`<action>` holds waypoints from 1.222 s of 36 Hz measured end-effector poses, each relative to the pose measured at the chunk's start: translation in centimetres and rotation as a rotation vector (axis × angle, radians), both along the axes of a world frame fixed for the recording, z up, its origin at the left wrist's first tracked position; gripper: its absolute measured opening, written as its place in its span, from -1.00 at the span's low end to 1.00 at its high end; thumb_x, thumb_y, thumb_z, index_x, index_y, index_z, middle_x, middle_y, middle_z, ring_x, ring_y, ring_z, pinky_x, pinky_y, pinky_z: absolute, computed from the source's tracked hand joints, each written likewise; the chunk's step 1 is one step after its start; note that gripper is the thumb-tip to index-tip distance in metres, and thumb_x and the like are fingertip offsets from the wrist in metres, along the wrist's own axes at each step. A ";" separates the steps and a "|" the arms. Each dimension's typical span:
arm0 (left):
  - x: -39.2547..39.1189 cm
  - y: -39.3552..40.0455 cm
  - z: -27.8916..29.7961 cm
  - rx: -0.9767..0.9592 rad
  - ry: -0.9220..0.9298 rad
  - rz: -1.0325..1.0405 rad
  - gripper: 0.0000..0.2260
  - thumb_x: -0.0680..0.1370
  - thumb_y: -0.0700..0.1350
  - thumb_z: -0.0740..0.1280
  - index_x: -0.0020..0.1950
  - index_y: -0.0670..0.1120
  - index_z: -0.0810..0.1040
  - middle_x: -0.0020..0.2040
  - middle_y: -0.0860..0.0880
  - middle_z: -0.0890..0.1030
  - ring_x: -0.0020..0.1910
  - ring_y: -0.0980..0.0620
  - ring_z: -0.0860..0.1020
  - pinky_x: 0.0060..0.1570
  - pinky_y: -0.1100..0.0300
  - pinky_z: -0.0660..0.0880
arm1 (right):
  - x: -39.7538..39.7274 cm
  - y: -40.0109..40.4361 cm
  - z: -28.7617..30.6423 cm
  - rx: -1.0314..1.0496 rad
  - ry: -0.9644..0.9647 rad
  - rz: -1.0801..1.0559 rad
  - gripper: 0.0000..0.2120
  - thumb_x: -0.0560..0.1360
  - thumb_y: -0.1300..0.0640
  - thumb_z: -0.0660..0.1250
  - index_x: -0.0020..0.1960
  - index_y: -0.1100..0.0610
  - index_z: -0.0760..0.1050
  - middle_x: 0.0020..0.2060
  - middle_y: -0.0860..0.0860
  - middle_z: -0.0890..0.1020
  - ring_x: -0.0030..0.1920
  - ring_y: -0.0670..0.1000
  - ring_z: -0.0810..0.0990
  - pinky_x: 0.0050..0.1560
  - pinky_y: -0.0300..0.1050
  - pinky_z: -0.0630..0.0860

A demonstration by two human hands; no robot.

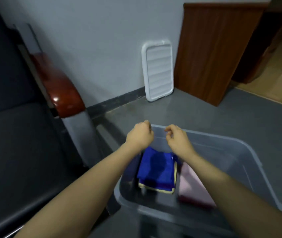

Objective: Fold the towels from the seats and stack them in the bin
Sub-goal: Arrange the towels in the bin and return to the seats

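We hover both hands, left hand (pixel 139 134) and right hand (pixel 178 140), fingers loosely curled and apparently empty, above the bin (pixel 250 152); square the blue towel (pixel 156 170) on its stack.

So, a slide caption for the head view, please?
Both hands, left and right, hover empty over bin holding folded towels.
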State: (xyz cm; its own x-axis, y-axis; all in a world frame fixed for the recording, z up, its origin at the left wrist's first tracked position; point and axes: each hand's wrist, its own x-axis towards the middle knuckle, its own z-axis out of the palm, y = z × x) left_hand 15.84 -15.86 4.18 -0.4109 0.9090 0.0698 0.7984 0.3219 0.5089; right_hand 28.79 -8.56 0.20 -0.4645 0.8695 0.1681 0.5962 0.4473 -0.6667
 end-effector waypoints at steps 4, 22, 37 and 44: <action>-1.3 -2.4 6.9 0.168 0.038 0.004 -0.80 0.57 -0.14 0.16 0.07 -0.21 0.48 0.04 -0.20 0.57 0.05 -0.19 0.52 -0.05 0.06 0.48 | -1.7 -2.2 6.4 0.071 0.053 0.041 -0.76 0.54 0.29 0.15 0.13 0.21 0.51 0.07 0.11 0.57 0.01 0.06 0.52 0.02 -0.07 0.45; -17.0 -27.3 21.0 0.358 0.169 0.422 -0.80 0.60 -0.08 0.15 0.09 -0.14 0.49 -0.05 -0.08 0.56 -0.12 -0.07 0.56 -0.11 0.01 0.55 | -21.2 -21.5 22.8 0.317 0.131 0.475 -0.83 0.54 0.17 0.18 -0.01 0.03 0.54 -0.13 -0.03 0.61 -0.13 0.01 0.57 -0.07 -0.05 0.52; -30.7 -56.2 14.9 0.168 0.198 1.022 -0.84 0.55 -0.11 0.16 -0.04 -0.16 0.48 0.03 -0.14 0.60 0.02 -0.17 0.53 -0.09 0.07 0.45 | -42.3 -47.8 18.5 0.173 0.075 1.024 -0.83 0.55 0.18 0.17 -0.03 0.05 0.54 -0.09 -0.04 0.58 -0.07 0.00 0.56 0.04 0.06 0.54; -35.4 -64.7 11.2 0.046 0.230 1.145 -0.81 0.53 -0.15 0.19 0.04 -0.21 0.51 0.10 -0.20 0.58 0.09 -0.22 0.52 0.03 0.03 0.45 | -49.6 -56.9 15.3 0.102 0.077 1.205 -0.82 0.49 0.22 0.24 -0.02 0.10 0.61 -0.01 0.03 0.64 0.02 0.05 0.57 0.09 -0.04 0.50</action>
State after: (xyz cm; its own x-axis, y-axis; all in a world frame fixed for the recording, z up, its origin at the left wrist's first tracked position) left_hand -19.55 -80.55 15.38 -0.9621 0.0103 0.2723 0.1283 0.8986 0.4196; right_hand -20.77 -65.47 15.48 -0.9528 -0.1327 0.2730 -0.2784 0.7405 -0.6117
